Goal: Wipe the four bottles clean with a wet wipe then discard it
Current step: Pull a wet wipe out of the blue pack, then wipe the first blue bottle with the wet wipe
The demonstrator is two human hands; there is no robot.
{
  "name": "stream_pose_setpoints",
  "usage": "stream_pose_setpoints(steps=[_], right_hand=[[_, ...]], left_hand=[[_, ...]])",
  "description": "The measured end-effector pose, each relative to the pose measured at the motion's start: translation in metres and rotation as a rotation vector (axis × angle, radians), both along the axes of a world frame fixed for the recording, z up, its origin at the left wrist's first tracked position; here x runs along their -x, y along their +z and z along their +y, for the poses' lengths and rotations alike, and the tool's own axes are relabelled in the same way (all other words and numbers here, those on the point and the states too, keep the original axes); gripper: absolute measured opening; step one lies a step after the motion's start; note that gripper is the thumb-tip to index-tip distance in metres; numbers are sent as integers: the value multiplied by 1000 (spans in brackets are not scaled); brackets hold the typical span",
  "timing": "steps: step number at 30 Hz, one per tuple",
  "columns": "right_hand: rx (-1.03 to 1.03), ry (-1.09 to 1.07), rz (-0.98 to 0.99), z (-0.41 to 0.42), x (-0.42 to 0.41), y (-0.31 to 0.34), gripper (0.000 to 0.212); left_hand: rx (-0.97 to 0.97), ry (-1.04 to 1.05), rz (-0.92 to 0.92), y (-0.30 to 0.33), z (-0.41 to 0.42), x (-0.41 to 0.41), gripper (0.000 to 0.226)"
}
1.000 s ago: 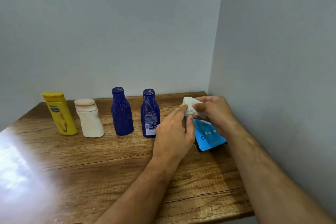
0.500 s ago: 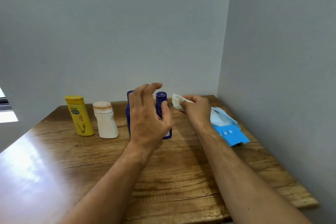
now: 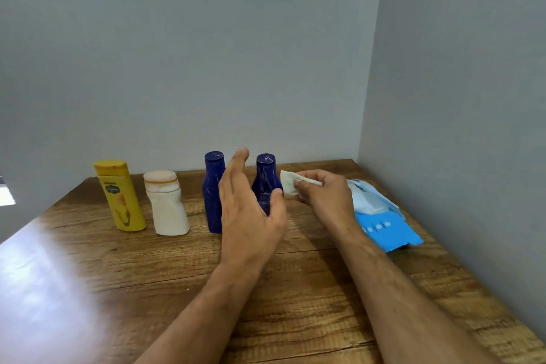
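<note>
Four bottles stand in a row near the back wall: a yellow bottle (image 3: pixel 119 196), a white bottle (image 3: pixel 167 205), a dark blue bottle (image 3: pixel 212 189) and a second dark blue bottle (image 3: pixel 266 179). My left hand (image 3: pixel 248 213) is spread open around the second blue bottle, fingers straight on its left and thumb at its front right; whether it touches the bottle is unclear. My right hand (image 3: pixel 323 195) pinches a folded white wet wipe (image 3: pixel 289 182) just to the right of that bottle's neck.
A blue and white wipes pack (image 3: pixel 381 221) lies on the wooden table (image 3: pixel 295 289) to the right, close to the side wall. The table sits in a corner of two grey walls. Bright glare covers the table's left part.
My left hand let go of the wipe, moved left and opened around the right-hand blue bottle. My right hand lifted the wipe off the pack and carried it left toward that bottle.
</note>
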State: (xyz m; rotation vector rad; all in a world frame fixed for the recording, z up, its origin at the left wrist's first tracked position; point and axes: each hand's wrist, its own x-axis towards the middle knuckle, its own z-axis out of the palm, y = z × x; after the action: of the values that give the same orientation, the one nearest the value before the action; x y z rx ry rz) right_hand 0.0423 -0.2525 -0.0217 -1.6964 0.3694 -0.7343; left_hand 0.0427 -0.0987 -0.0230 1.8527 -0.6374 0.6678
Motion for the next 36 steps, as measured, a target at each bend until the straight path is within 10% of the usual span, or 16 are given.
stream_pose_setpoints(steps=[14, 20, 31, 36], right_hand=[[43, -67, -16, 4, 2, 1, 25], [37, -67, -44, 6, 4, 4, 24], [558, -214, -250, 23, 13, 7, 21], [640, -314, -373, 22, 18, 5, 21]], left_hand=[[-122, -127, 435, -9, -9, -9, 111], [2, -157, 523, -6, -10, -13, 69], [238, -450, 741, -10, -14, -21, 75], [468, -572, 820, -6, -11, -19, 42]])
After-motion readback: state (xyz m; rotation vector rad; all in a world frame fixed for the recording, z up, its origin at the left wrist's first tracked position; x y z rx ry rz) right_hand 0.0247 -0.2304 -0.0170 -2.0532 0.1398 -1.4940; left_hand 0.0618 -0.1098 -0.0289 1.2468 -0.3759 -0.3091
